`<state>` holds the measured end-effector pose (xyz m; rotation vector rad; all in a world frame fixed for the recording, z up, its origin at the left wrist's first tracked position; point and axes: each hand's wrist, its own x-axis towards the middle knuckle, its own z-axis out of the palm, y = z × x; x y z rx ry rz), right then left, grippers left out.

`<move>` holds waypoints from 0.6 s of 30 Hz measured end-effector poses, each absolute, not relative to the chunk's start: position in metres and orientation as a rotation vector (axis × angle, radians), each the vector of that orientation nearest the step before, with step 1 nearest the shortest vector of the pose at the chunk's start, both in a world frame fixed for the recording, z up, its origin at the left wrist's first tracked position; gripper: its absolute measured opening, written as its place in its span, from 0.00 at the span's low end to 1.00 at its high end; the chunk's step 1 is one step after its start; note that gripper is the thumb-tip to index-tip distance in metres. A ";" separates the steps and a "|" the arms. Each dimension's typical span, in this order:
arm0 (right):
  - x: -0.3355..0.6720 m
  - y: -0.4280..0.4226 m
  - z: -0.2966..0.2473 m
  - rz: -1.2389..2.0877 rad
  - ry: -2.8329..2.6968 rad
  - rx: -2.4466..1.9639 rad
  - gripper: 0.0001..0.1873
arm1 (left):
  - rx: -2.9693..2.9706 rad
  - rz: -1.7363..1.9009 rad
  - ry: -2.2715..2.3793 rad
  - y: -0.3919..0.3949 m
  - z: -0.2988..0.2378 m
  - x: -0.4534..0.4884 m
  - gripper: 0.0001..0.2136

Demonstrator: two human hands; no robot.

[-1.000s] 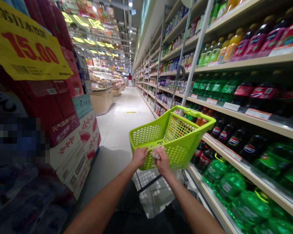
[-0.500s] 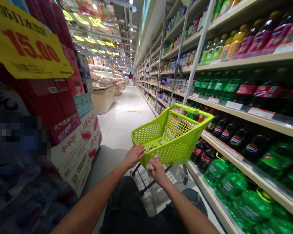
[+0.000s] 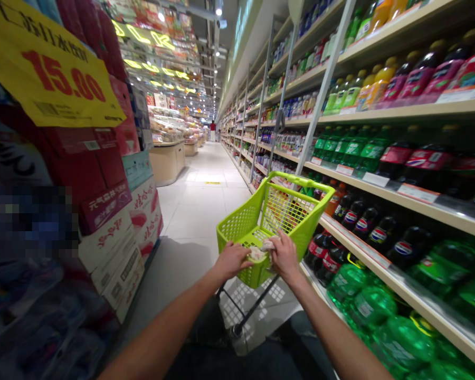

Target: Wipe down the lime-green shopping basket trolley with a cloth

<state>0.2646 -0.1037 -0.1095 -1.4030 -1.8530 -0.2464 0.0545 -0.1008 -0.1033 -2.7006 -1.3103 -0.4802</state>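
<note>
In front of me stands a lime-green plastic shopping cart on grey metal legs, tilted to one side in view. Over its near rim my right hand grips a crumpled whitish cloth between thumb and fingers. My left hand lies at the left of the same rim, its fingers closed on the other side of the cloth. The cloth spans the small gap between both hands. The cart's basket has a lattice wall at its far end, and nothing shows inside it.
Shelves of soft drink bottles line the right side, with large green bottles at the bottom. On the left are stacked cartons and a yellow price sign. Far down the tiled aisle is a person.
My right hand has risen from the cart's outer side to its near rim with the cloth. My left hand has shifted right and down, onto the cloth. The cart has turned slightly.
</note>
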 end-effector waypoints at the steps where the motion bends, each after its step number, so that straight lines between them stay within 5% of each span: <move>1: 0.266 -0.106 -0.119 -0.291 -1.839 -1.367 0.15 | -2.667 -0.517 -1.349 -0.097 -0.104 0.051 0.16; 8: 0.237 -0.139 -0.152 -0.332 -1.795 -1.282 0.16 | -2.546 -0.409 -1.491 -0.084 -0.111 0.049 0.12; 18: 0.210 -0.137 -0.100 -0.276 -1.885 -0.900 0.19 | -2.726 -0.526 -1.366 -0.072 -0.108 0.045 0.11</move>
